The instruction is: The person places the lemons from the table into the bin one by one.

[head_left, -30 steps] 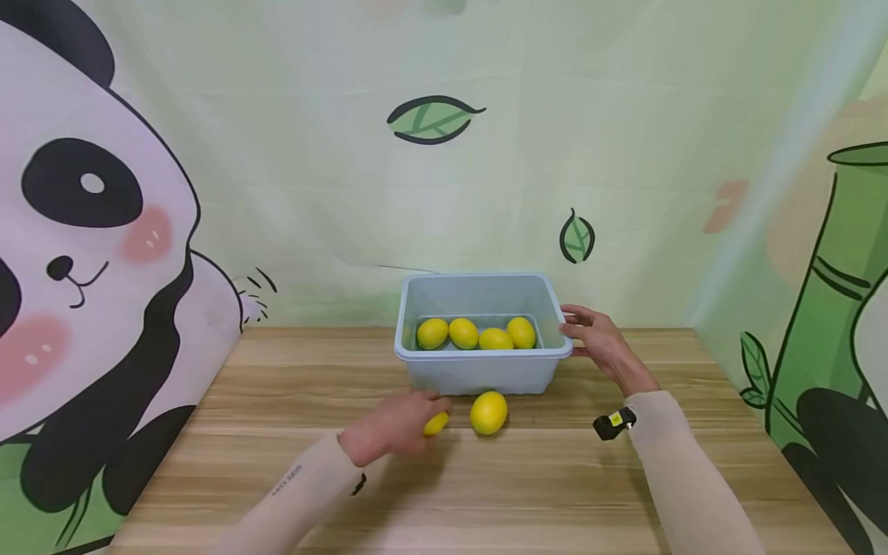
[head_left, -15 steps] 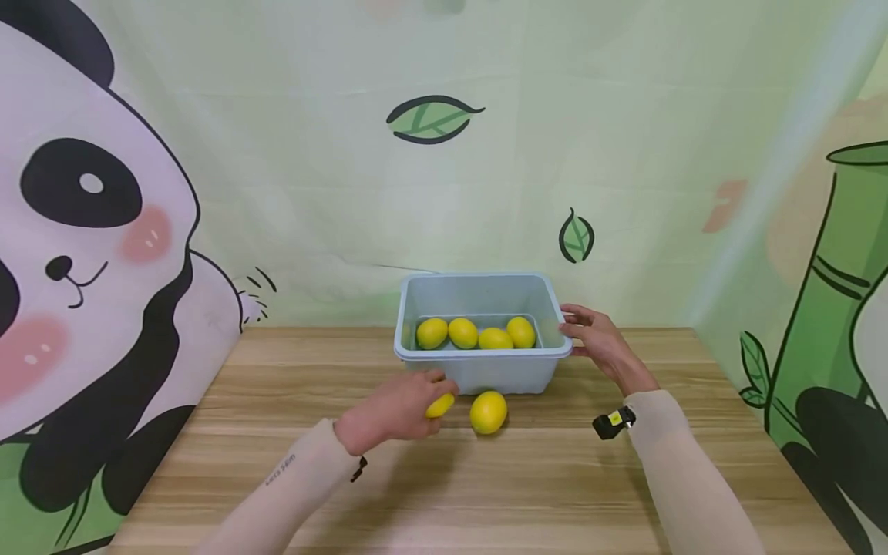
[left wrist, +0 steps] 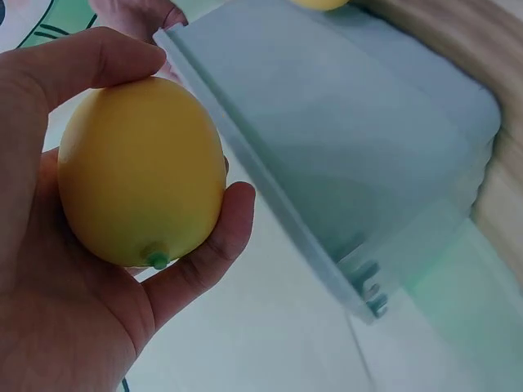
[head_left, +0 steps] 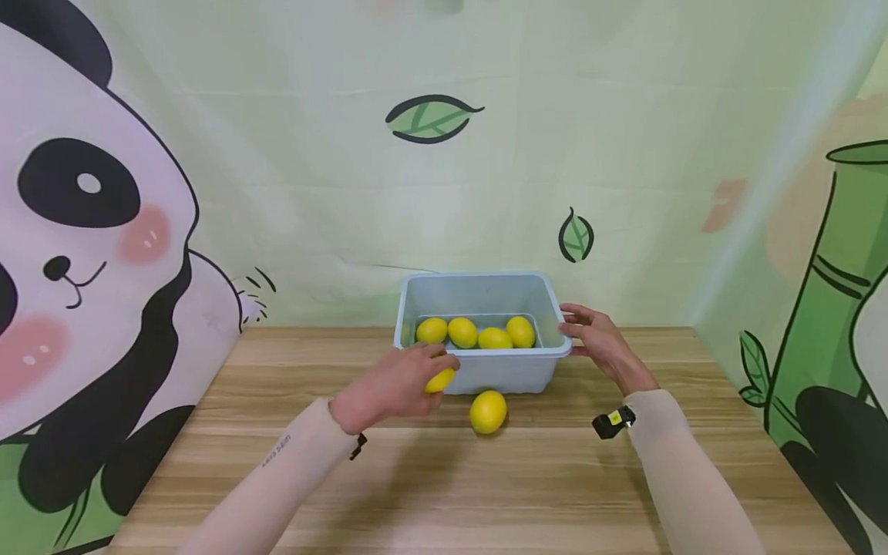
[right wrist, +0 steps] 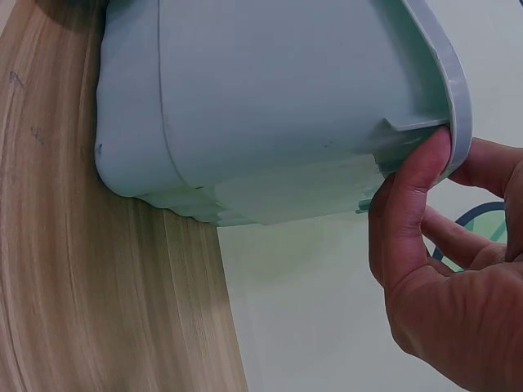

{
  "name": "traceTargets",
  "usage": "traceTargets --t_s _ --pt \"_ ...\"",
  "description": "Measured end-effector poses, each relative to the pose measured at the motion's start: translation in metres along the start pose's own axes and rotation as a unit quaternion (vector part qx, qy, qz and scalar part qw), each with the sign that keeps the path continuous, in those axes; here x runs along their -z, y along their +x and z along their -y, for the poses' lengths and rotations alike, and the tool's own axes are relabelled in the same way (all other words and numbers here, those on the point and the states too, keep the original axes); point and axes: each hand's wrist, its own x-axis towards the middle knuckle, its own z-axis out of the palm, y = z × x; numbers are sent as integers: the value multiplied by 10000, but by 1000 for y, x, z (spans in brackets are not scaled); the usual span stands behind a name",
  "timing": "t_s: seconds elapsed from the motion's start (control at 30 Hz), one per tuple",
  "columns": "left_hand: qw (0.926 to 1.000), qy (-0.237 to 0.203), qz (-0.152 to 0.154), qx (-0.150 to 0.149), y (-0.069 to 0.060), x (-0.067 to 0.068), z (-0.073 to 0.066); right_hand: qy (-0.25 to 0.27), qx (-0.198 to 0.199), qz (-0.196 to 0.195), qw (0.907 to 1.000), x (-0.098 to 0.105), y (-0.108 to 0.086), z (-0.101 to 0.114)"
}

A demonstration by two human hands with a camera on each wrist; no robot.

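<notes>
A light blue plastic bin (head_left: 506, 374) stands on the table with several lemons (head_left: 462, 333) inside. My left hand (head_left: 395, 385) grips a lemon (head_left: 440, 380) in front of the bin's near left corner, just below rim height. In the left wrist view, fingers and thumb curl round that lemon (left wrist: 143, 171), its green tip facing the camera. One more lemon (head_left: 489, 412) lies on the table before the bin. At the bin's right end, my right hand (head_left: 602, 343) holds the rim; the right wrist view has its fingers (right wrist: 409, 204) pinching the rim's edge (right wrist: 459, 106).
The wooden table (head_left: 555, 493) reaches back to a green cloth backdrop (head_left: 312, 193) printed with a panda, leaves and bamboo. The bin sits near the table's back edge. A small black camera (head_left: 613, 422) is strapped at the right wrist.
My left hand has lifted its lemon off the table, up and slightly to the right, to near the bin's front rim. The right hand, bin and loose lemon stay in place.
</notes>
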Motion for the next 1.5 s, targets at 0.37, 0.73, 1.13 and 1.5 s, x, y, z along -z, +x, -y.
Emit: traceTargets --t_s 0.37,0.73,1.13,1.5 --pt "9997 -118 -186 39 14 24 9 25 19 17 10000 1 1 -1" --pt "9995 -129 -155 249 33 41 17 -28 17 2 10000 2 1 -2" --pt "9979 -165 250 577 60 53 31 -72 35 -3 10000 2 2 -3" --pt "9953 -326 492 770 79 62 36 -71 45 -26 10000 2 1 -3"
